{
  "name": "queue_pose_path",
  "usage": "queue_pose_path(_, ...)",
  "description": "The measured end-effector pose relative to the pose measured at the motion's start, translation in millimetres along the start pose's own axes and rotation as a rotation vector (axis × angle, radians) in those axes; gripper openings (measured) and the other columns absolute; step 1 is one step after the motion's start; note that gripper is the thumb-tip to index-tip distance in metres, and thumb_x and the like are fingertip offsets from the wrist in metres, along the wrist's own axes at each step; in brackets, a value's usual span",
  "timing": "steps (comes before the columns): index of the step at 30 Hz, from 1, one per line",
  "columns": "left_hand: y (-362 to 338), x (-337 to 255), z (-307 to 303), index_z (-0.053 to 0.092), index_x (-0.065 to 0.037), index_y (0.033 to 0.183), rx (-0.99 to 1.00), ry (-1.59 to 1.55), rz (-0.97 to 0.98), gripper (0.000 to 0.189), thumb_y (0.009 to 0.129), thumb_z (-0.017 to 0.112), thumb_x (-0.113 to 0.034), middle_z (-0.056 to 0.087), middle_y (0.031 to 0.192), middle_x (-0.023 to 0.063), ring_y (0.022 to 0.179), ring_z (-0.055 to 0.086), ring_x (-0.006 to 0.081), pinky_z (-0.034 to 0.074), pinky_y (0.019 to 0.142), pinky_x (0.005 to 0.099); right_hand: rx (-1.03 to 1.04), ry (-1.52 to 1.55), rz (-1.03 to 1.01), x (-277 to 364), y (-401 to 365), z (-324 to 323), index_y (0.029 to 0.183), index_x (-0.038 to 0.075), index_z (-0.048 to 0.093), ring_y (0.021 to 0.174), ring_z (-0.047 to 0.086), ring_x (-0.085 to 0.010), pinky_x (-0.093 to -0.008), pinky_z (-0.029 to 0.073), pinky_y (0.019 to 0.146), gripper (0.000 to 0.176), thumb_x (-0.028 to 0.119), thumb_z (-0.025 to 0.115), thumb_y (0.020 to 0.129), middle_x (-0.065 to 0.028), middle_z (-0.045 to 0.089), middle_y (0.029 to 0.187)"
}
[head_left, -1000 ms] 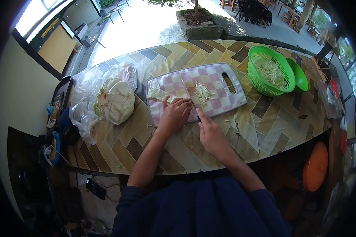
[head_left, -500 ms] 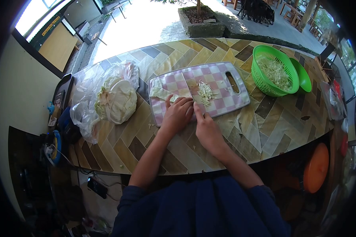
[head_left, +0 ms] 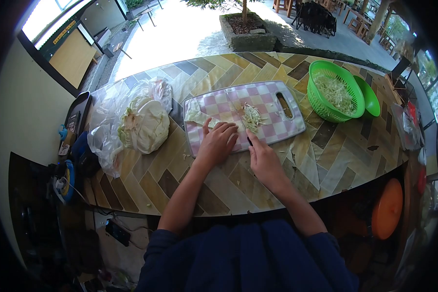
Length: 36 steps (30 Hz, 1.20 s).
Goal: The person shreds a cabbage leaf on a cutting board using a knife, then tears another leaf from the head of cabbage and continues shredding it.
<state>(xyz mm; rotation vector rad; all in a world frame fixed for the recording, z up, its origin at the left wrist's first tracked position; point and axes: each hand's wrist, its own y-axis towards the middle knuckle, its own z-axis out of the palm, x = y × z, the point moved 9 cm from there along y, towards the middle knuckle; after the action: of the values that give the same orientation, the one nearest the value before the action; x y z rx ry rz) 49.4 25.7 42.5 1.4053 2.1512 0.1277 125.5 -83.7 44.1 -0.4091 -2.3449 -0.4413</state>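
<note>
A pink-and-white checked cutting board (head_left: pixel 211 97) lies on the table. My left hand (head_left: pixel 219 139) rests on it, fingers bent and pressing down a pale piece of cabbage (head_left: pixel 195 116). Beside it, my right hand (head_left: pixel 266 163) is closed around the black handle of a knife (head_left: pixel 249 141). The thin blade is hard to make out; it points away from me, just right of my left fingertips. A small heap of shredded cabbage (head_left: pixel 252 118) sits on the board right of the blade.
Left of the board, a partly peeled cabbage (head_left: pixel 151 127) lies on a clear plastic bag (head_left: pixel 103 141). On the right stands a green basket (head_left: pixel 321 104) of shredded cabbage, with a green bowl (head_left: pixel 371 100) behind it. The table's (head_left: pixel 219 197) curved near edge is close to my body.
My right hand has moved right and slightly toward me with the knife, away from my left fingertips. My left hand stays on the cabbage piece. The view has shifted slightly.
</note>
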Motion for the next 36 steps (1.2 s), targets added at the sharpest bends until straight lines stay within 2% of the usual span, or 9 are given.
queue_pose_path(8,3.3,0.9,1.3,0.061,-0.009,0.12,-0.049,-0.097,-0.003,0.028,0.094,0.056,-0.017,0.064,0.122,0.0068,0.115,0.059,0.0233,0.02,0.113,0.0486,-0.063,0.094,-0.058,6.2,-7.9,-13.6,0.143,0.01,0.042,0.09,0.06,-0.0465,-0.0516,0.048,0.077,0.048,0.01,0.049,0.096,-0.0282,0.061,0.1)
queue_pose_path(11,3.9,0.0,-3.1,0.06,-0.01,0.12,-0.076,-0.088,0.0,0.028,0.093,0.057,-0.017,0.063,0.122,0.0069,0.115,0.058,0.0226,0.019,0.113,0.0487,-0.056,0.091,-0.049,4.5,-8.8,-14.2,0.143,0.01,0.042,0.091,0.06,-0.0461,-0.0514,0.047,0.078,0.047,0.011,0.049,0.096,-0.0277,0.061,0.101)
queue_pose_path(20,2.6,1.2,-3.0,0.065,-0.01,0.11,-0.029,0.049,-0.006,0.02,0.093,0.057,-0.016,0.064,0.112,0.0026,0.114,0.057,0.02,0.02,0.111,0.0504,-0.023,0.084,-0.062,7.3,-14.3,-4.2,0.143,0.009,0.041,0.092,0.06,-0.0454,-0.051,0.049,0.079,0.047,0.012,0.047,0.096,-0.0271,0.06,0.106)
queue_pose_path(26,2.2,-1.1,-3.9,0.067,-0.012,0.107,-0.067,0.089,-0.008,0.019,0.091,0.058,-0.018,0.063,0.109,-0.0004,0.112,0.056,0.017,0.02,0.111,0.0529,0.062,0.048,0.031,5.2,-13.4,5.6,0.143,0.009,0.04,0.09,0.062,-0.0459,-0.0517,0.051,0.077,0.047,0.011,0.046,0.096,-0.0283,0.06,0.1)
queue_pose_path(29,2.8,-0.5,-1.8,0.067,-0.012,0.106,-0.044,0.095,-0.004,0.019,0.091,0.058,-0.017,0.063,0.11,-0.0007,0.113,0.056,0.0166,0.02,0.111,0.0526,0.115,-0.064,0.076,8.0,-9.4,13.0,0.144,0.009,0.039,0.088,0.063,-0.0465,-0.0513,0.051,0.075,0.049,0.009,0.046,0.095,-0.0297,0.06,0.098)
queue_pose_path(36,-0.2,1.8,0.1,0.069,-0.013,0.104,-0.052,0.106,0.012,0.018,0.089,0.061,-0.019,0.065,0.111,-0.0019,0.113,0.057,0.015,0.017,0.113,0.0532,0.073,-0.068,0.06,-2.2,7.0,17.6,0.143,0.01,0.039,0.088,0.061,-0.0464,-0.0516,0.049,0.076,0.05,0.007,0.049,0.094,-0.0278,0.061,0.096)
